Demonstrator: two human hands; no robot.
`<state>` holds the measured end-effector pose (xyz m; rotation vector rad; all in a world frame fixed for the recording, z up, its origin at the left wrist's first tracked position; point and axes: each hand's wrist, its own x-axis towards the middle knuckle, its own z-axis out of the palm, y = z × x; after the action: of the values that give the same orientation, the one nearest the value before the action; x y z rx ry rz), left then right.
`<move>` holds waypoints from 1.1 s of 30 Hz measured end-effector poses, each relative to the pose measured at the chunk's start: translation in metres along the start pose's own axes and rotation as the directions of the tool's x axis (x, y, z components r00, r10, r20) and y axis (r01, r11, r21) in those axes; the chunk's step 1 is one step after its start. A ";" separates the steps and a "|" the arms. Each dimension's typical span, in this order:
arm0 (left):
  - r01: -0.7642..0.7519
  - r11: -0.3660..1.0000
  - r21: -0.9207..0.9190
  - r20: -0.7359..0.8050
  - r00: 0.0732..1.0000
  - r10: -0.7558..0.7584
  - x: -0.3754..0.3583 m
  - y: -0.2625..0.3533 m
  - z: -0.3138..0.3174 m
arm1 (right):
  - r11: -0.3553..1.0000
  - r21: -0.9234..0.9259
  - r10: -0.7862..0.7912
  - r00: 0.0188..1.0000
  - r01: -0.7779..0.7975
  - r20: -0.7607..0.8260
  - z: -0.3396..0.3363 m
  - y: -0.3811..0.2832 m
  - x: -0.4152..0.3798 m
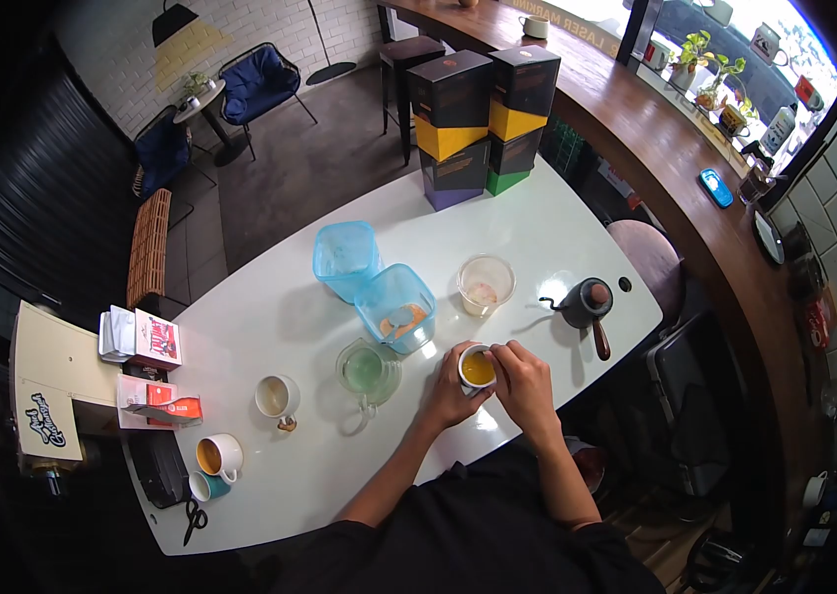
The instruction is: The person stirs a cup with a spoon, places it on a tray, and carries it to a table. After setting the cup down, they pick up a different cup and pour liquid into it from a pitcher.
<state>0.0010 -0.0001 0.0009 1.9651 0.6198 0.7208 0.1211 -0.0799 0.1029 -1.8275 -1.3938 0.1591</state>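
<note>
My left hand (pixel 449 393) is wrapped round the left side of a small white cup (pixel 465 379) with yellow showing inside it. At the cup's right rim, the bent fingers of my right hand (pixel 522 381) close on its side. Just left of the cup stands a clear glass jug (pixel 366 371) with a pale green tint. Beyond it, a blue translucent tub (pixel 395 307) holds some orange-brown stuff, and a second blue tub (pixel 346 259) sits behind. A clear round container (pixel 486 285) with a little pinkish matter at its bottom is past my hands.
A dark long-spouted kettle (pixel 587 303) with a wooden handle stands to the right. Stacked boxes (pixel 450 94) rise at the far edge. Leftward are a cream mug (pixel 277 396), a white mug (pixel 220 456), a teal cup (pixel 208 485), scissors (pixel 195 520) and packets (pixel 156 401).
</note>
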 end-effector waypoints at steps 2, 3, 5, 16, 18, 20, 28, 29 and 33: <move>0.029 0.999 -0.013 0.003 1.000 -0.029 0.000 0.000 0.000 | 0.999 -0.050 0.007 1.000 -0.007 0.008 -0.002 0.000 -0.001; 0.030 0.999 -0.012 0.003 1.000 -0.029 -0.001 0.000 0.000 | 0.999 -0.049 0.008 1.000 -0.007 0.008 -0.003 -0.001 -0.002; -0.012 1.000 -0.003 -0.016 1.000 0.012 -0.001 -0.002 0.001 | 1.000 -0.009 -0.010 0.999 0.011 0.048 -0.004 -0.001 -0.003; 0.003 1.000 -0.016 -0.010 1.000 -0.003 0.000 0.002 -0.001 | 1.000 0.024 -0.004 1.000 0.004 0.003 0.002 -0.002 -0.001; 0.000 1.000 -0.009 -0.011 1.000 0.000 0.000 0.001 0.000 | 1.000 -0.018 -0.007 1.000 0.006 -0.010 0.000 0.000 -0.001; 0.018 1.000 -0.006 -0.001 1.000 -0.018 0.001 0.003 -0.001 | 1.000 -0.015 -0.009 1.000 0.008 -0.024 -0.002 0.002 -0.001; -0.014 1.000 -0.024 -0.007 1.000 0.014 0.000 -0.002 0.001 | 0.997 0.065 -0.034 0.997 0.030 0.064 0.001 -0.002 -0.003; -0.008 1.000 -0.010 -0.009 1.000 0.008 0.000 -0.001 0.001 | 0.995 0.087 -0.046 0.997 0.041 0.055 0.002 -0.002 -0.002; -0.041 0.999 -0.006 -0.015 0.999 0.041 0.000 0.000 0.000 | 0.997 0.073 -0.008 1.000 0.007 0.014 0.001 -0.001 -0.001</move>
<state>0.0015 0.0000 0.0005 1.9729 0.5876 0.7626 0.1196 -0.0797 0.1022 -1.7641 -1.3870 0.2162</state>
